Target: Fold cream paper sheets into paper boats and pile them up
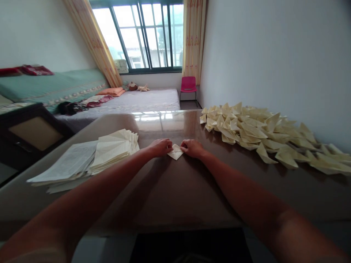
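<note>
The folded paper [176, 153] lies between the left grip [161, 147], which pinches its left corner, and the right grip [193, 148], which pinches its right corner.

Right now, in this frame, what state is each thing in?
Small paper: folded
Left hand: pinching its left corner
Right hand: pinching its right corner
Paper sheets: stacked
Paper shapes: folded, heaped
Curtains: drawn aside
Pink chair: upright
Orange bedding: folded
</note>
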A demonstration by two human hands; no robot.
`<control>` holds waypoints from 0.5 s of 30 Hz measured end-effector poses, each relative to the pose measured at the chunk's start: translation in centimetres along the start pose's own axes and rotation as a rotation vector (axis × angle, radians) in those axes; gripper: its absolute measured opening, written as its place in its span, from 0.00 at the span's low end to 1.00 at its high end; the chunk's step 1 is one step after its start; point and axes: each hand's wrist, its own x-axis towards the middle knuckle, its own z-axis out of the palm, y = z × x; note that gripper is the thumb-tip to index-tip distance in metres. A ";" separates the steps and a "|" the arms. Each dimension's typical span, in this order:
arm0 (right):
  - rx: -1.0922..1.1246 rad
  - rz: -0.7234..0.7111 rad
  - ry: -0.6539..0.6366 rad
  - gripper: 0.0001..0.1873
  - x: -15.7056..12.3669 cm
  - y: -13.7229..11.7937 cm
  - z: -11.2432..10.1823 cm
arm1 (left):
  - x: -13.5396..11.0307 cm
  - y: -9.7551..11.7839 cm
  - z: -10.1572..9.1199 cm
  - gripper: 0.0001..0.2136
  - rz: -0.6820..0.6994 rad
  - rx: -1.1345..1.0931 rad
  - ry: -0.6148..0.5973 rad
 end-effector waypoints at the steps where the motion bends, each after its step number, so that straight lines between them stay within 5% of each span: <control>1: 0.002 -0.010 -0.001 0.12 0.0 0.0 -0.1 | 0.3 -0.1 0.1 0.09 -0.034 -0.025 0.003; 6: 0.014 -0.070 0.000 0.09 -0.5 -0.1 -0.2 | 0.4 -0.9 1.4 0.22 -0.093 -0.171 0.006; 15: 0.044 -0.135 0.024 0.08 -0.7 -0.6 0.6 | -0.2 -1.3 0.9 0.19 -0.061 -0.382 -0.054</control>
